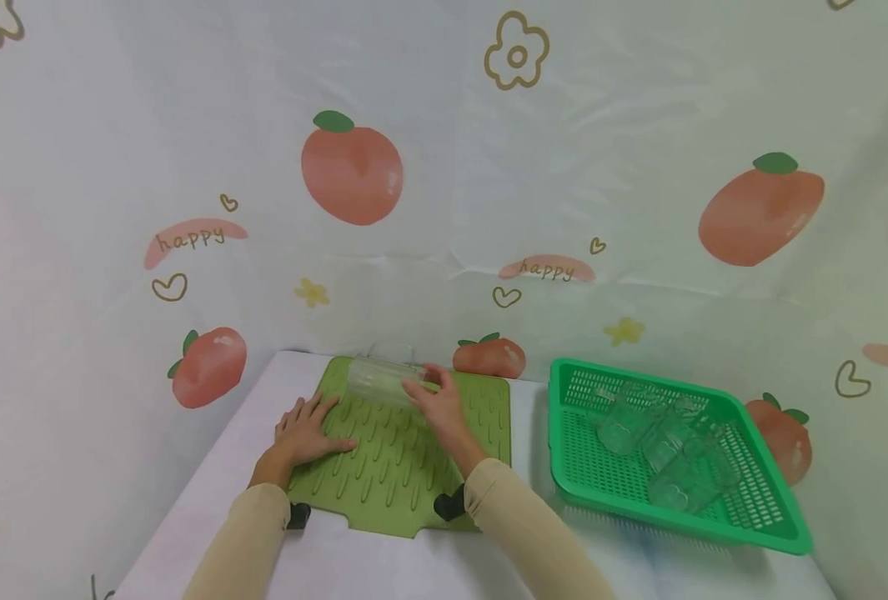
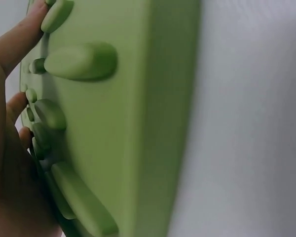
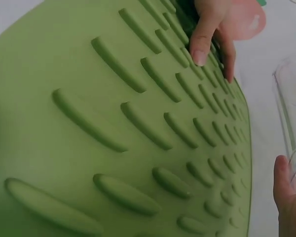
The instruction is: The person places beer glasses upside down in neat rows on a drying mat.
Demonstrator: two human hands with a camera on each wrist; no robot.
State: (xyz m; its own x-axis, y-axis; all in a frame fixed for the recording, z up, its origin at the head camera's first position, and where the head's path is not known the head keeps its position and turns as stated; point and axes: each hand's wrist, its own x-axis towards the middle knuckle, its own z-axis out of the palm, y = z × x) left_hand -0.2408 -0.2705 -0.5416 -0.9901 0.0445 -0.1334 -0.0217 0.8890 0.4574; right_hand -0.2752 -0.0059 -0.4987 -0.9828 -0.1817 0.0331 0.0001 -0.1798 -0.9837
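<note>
A clear glass mug [image 1: 378, 382] lies on its side over the far edge of the green ridged drying mat [image 1: 394, 467], its handle upward. My right hand [image 1: 444, 406] grips the mug's right end, fingers behind and thumb in front. At the right edge of the right wrist view, that hand [image 3: 292, 212] shows beside the clear glass [image 3: 288, 106]. With fingers spread, my left hand [image 1: 304, 433] rests on the mat's left side. Close up, the left wrist view shows the left hand's fingers [image 2: 20, 37] on the mat's ridges.
On the right of the white table [image 1: 413, 575] stands a green plastic basket [image 1: 684, 521] with several clear glass mugs [image 1: 624, 427] inside. A white curtain [image 1: 444, 192] printed with fruit and flowers hangs behind the table.
</note>
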